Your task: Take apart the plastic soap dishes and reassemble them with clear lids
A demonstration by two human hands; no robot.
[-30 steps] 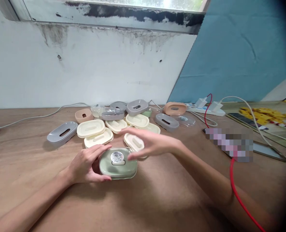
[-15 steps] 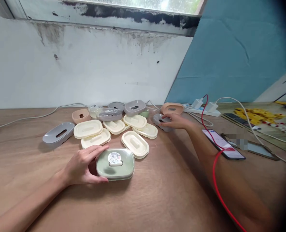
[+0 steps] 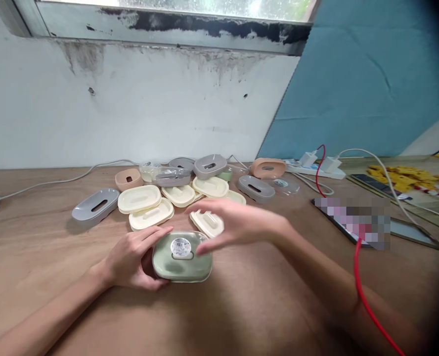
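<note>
My left hand (image 3: pixel 138 259) grips the left end of a green oval plastic box (image 3: pixel 182 272), thumb at the near side and fingers at the far side. A round white printed sticker and a slot show on the box's top, under what looks like a clear cover. Over the box's right end hovers my right hand (image 3: pixel 234 222), its thumb and fingers spread apart with nothing between them. Behind that hand lies a cream lid (image 3: pixel 207 223), partly hidden. More cream lids (image 3: pixel 140 199) are piled just beyond the box.
Grey slotted covers (image 3: pixel 95 205) lie at left, at back and at right (image 3: pixel 256 188). Two peach ones (image 3: pixel 267 168) sit near the wall. A clear cover with a sticker (image 3: pixel 284 185) is at right. A red cable (image 3: pixel 364 287) crosses my right forearm, near phones and a power strip (image 3: pixel 319 170).
My right hand has left the grey cover at the back right and come over to the green box. My left hand keeps its grip. The view has shifted slightly.
</note>
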